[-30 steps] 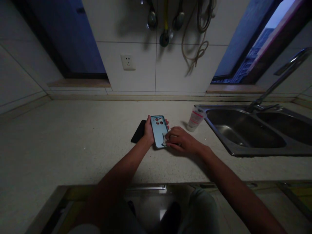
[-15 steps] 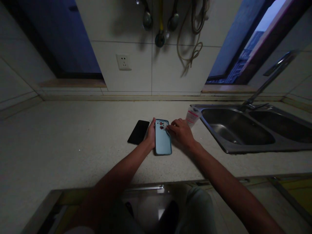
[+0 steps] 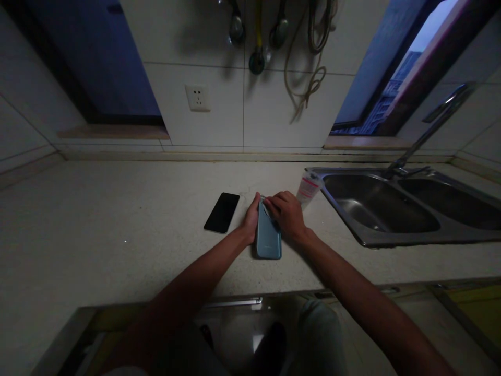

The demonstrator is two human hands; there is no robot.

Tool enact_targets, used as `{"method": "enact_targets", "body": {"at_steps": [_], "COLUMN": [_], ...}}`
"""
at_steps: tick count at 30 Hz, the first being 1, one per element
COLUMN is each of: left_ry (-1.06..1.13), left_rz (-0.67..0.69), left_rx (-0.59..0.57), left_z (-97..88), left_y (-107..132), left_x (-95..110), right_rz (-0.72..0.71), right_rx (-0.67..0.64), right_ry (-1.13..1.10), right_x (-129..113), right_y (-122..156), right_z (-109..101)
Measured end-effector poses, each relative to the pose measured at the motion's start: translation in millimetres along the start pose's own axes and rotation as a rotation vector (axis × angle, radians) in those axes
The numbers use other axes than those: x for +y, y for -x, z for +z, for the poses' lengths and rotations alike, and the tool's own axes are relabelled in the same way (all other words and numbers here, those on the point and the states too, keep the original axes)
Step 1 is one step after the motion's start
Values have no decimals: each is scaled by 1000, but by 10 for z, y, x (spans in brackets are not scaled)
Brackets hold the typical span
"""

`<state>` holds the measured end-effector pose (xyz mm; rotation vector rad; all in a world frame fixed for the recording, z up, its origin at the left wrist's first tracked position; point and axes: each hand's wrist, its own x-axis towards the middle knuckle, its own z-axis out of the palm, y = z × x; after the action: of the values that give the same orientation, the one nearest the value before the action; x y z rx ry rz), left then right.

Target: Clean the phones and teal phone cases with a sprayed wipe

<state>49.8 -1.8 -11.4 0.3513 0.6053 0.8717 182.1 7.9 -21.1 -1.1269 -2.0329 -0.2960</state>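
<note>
A light blue phone case [image 3: 269,240] stands tilted over the counter, its back side facing me with a small line of lettering low down. My left hand [image 3: 251,222] is closed round its left edge, thumb near the top. My right hand [image 3: 287,211] is closed at the upper end of the case, its fingers pinching a small whitish piece, perhaps a wipe [image 3: 266,209], against the camera openings. The fingers partly hide that piece. On the counter left of my left hand lies a black phone [image 3: 222,212], screen up.
Behind my right hand stands a clear plastic cup [image 3: 309,187] with red print. A double steel sink [image 3: 362,241] with a tap [image 3: 430,133] is at the right. Pipes, a hose and a socket [image 3: 198,97] are on the tiled wall.
The case has turned from its inner face to its outer back and shifted slightly right and towards me. Both hands have moved with it; the black phone lies where it was.
</note>
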Motion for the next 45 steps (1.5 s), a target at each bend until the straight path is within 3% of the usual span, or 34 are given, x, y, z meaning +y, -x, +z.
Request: {"method": "enact_targets", "body": {"at_steps": [8,16,22,29,36,40,45], "left_ry": [19,83,116,178,184,149,125], "left_rz": [-38,103,198,172,166,150,101], "left_rx": [9,34,52,-7,-26,-40,-90], "left_z": [-23,-58,-110,-140,-162,-127,-40], "left_y": [0,-35,13,36,18,12,-9], "left_x": [4,187,365,448,439,384,235], "right_rz": [-55,-343,-473,-461,-408,-307,-124], "right_rx": [24,-166,-321,-280,-213,-180,-48], "right_ry": [-266,-431,-562,-305,-110,-33,-31], "right_x": [-75,-230,-253,-92,6,37,36], "right_y": [30,71,81,37,66,84,109], "right_z": [-37,-142,-207,-269,-183,-121,-80]}}
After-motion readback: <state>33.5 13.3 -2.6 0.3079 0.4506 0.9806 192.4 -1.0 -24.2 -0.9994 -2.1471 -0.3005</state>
